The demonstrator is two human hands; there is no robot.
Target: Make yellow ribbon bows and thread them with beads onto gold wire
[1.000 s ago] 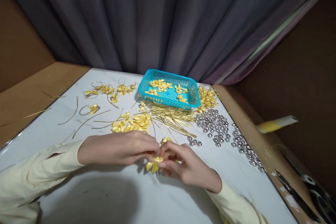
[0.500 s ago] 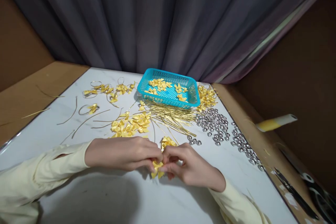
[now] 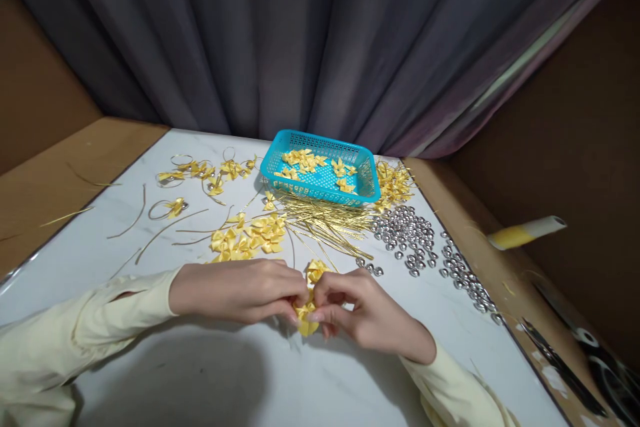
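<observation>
My left hand [image 3: 240, 290] and my right hand [image 3: 365, 310] meet at the near middle of the white table [image 3: 200, 373]. Both pinch one small yellow ribbon bow [image 3: 306, 317] between their fingertips, just above the surface. Another yellow bow [image 3: 316, 271] lies right behind my fingers. A heap of yellow bows [image 3: 247, 238] lies beyond my left hand. A bundle of thin gold wires [image 3: 327, 223] fans out beyond my right hand.
A turquoise plastic basket [image 3: 367, 180] with a few bows stands at the back. Silver beads [image 3: 415, 237] spread along the right side. Finished bows on wire loops [image 3: 200, 173] lie at the back left. A yellow-and-white tube [image 3: 525, 233] and dark tools [image 3: 565, 363] lie right.
Both hands have shifted slightly right and forward while working the bow; the bow has turned and bunched up between the fingertips.
</observation>
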